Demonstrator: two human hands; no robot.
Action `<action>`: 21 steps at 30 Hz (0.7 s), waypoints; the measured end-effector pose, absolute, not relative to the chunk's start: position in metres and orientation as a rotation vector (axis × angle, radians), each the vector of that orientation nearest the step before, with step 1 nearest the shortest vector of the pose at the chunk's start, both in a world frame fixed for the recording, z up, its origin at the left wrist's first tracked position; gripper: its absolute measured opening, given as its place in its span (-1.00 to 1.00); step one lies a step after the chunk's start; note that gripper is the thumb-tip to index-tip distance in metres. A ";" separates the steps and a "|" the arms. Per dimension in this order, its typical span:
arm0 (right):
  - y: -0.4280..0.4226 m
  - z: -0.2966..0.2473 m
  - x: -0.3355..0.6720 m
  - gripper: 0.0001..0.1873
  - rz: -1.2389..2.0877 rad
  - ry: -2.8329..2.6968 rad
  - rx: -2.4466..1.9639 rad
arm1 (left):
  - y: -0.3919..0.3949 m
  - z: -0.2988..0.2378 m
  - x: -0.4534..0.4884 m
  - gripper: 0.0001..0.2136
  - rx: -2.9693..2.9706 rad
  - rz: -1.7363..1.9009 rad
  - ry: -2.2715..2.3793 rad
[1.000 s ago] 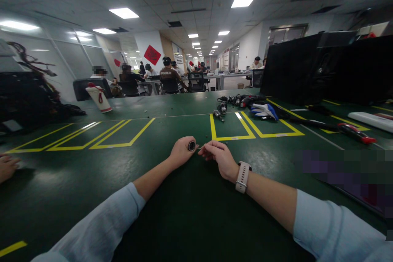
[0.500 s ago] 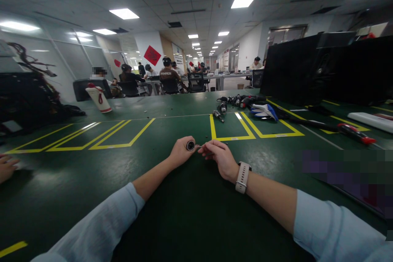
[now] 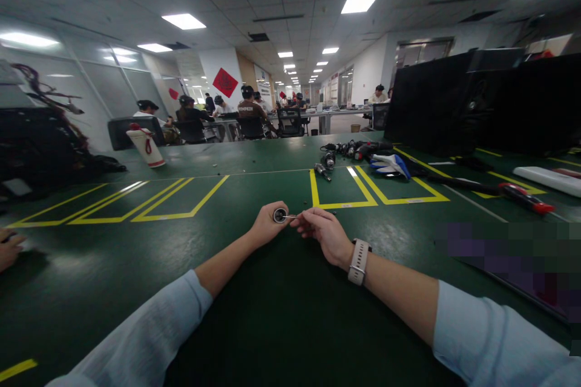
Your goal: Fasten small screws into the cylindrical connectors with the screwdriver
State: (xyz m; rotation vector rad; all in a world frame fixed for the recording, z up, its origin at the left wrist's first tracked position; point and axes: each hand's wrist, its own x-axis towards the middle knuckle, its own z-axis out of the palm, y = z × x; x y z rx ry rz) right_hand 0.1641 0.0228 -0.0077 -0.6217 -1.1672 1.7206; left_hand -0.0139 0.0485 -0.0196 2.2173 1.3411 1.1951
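Note:
My left hand [image 3: 267, 224] is wrapped round a small cylindrical part [image 3: 279, 215] with a metal rim, its dark round end facing me. Between the fingertips of my right hand [image 3: 324, 233] is a thin metal rod [image 3: 290, 216], too small to name more exactly. The rod points left, and its tip is at the cylinder's open end. Both hands are close together, just above the green table [image 3: 254, 320]. Beyond them lies a metal connector-like piece [image 3: 323, 172], inside a yellow-taped box.
Several metal parts with a blue-white glove [image 3: 390, 166] lie at the back right, near a red-black screwdriver [image 3: 531, 198]. A white bottle [image 3: 146, 145] stands back left. Another person's hand [image 3: 9, 248] shows at the left edge. Black equipment [image 3: 454, 103] stands right.
The cylinder has shifted slightly left and its open end shows more squarely. The rod's tip now overlaps that opening. The other person's hand at the left edge has changed pose a little.

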 end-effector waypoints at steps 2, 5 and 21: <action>0.022 -0.009 0.163 -0.84 1.659 -1.197 -0.620 | 0.048 -0.019 -0.014 -0.80 2.260 1.188 1.393; 0.023 -0.013 0.161 -0.84 1.563 -1.261 -0.633 | 0.047 -0.018 -0.014 -0.82 2.377 1.113 1.518; 0.025 -0.011 0.162 -0.84 1.722 -1.135 -0.625 | 0.049 -0.020 -0.013 -0.79 2.189 1.191 1.307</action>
